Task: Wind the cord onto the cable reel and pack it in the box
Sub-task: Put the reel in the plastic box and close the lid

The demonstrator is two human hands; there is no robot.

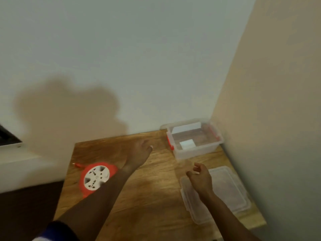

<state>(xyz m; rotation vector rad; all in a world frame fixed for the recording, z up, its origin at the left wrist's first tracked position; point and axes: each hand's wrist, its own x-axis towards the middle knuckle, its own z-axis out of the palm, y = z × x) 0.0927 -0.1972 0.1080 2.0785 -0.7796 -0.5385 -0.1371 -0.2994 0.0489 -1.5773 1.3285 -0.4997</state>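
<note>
Wooden table (152, 197) in a corner — the orange cable reel (97, 177) lies flat, left of both hands. Left hand (140, 152) blurred, fingers unreadable; right hand (199, 178) loosely curled, empty, over the lid (231, 190) — box (194, 138) beyond.

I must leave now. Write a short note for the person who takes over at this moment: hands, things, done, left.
Left hand: holds nothing, above the table, past the cable reel.
Right hand: fingers loosely curled, empty, over the lid.
The reel lies flat at the table's left side; a short orange bit of cord shows at its far edge.
The clear box stands open in the far right corner; its lid lies nearer.
Winding: cannot tell whether finished.
Left: put the reel in the box, close the lid.
</note>
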